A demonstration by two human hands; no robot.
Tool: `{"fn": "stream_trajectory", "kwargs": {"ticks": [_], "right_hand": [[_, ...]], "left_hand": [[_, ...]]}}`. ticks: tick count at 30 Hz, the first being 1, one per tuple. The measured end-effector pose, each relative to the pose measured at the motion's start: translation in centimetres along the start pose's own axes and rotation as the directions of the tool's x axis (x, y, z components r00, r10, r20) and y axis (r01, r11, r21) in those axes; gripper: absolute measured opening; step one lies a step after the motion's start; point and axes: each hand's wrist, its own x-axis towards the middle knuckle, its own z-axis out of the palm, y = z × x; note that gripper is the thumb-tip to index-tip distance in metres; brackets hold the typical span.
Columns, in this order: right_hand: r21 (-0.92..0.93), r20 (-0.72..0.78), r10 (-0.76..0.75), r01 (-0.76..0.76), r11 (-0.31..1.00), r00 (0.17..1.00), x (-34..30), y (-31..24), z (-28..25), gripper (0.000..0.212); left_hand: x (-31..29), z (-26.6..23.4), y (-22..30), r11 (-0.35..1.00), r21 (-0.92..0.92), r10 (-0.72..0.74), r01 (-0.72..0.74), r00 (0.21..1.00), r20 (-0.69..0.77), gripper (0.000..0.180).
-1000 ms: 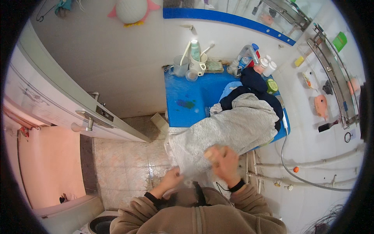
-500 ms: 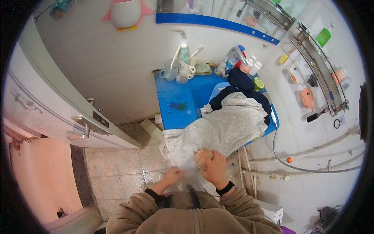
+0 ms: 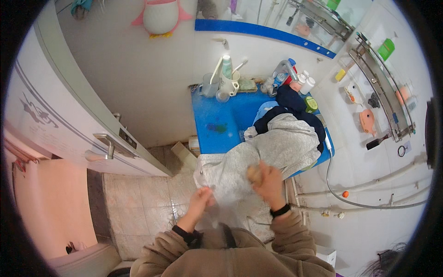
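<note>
A wet-looking light grey garment (image 3: pixel 230 161) is spread over the front of a blue countertop (image 3: pixel 210 108), with its near end hanging toward me. My left hand (image 3: pixel 199 203) is closed on the garment's near left edge. In my right hand (image 3: pixel 271 187) is a tan block (image 3: pixel 254 174), held against or just over the cloth. Motion blur hides whether it is a bar of soap or a scrub brush. Behind the grey cloth lies a bunched dark navy garment (image 3: pixel 288 98), partly covered by it.
Cups with toothbrushes (image 3: pixel 227 84) stand at the counter's back, beside a faucet (image 3: pixel 286 69) and several bottles (image 3: pixel 307 85). A door (image 3: pixel 87 111) stands ajar at left. On the right wall are a metal rack (image 3: pixel 383 92) and a grey hose (image 3: pixel 330 177).
My right hand has moved the tan block forward and right along the cloth. My left hand has risen slightly. The whole view has shifted a little.
</note>
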Motion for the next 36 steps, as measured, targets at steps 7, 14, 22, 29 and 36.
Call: {"fn": "stream_trajectory", "kwargs": {"ticks": [7, 14, 22, 29, 36], "right_hand": [[-0.049, 0.126, 0.053, -0.047, 0.998, 0.991, 1.1, 2.6, -1.2, 0.077], [0.728, 0.214, 0.400, -0.419, 0.543, 0.891, 6.1, 9.8, -1.6, 0.090], [0.086, 0.021, -0.299, 0.296, 0.951, 0.954, 1.2, -5.3, 1.6, 0.059], [-0.249, 0.065, 0.137, -0.117, 0.961, 0.988, 6.6, 4.4, -0.9, 0.067], [-0.042, 0.077, -0.188, 0.192, 0.981, 0.979, 4.5, -4.2, -0.1, 0.054]], "left_hand": [[3.6, 0.5, 5.6, 0.907, 0.420, 0.082, 0.008, 0.977, -0.195, 0.061], [5.6, -1.3, 6.8, 0.334, 0.729, 0.624, -0.597, 0.720, 0.304, 0.035], [6.3, -0.8, 4.2, 0.993, -0.119, -0.034, 0.015, 0.985, -0.166, 0.019], [6.9, -1.3, 2.8, 0.994, -0.107, -0.009, -0.016, 0.972, -0.236, 0.017], [7.2, -2.1, 4.0, 0.996, 0.028, -0.078, 0.082, 0.991, -0.108, 0.019]]}}
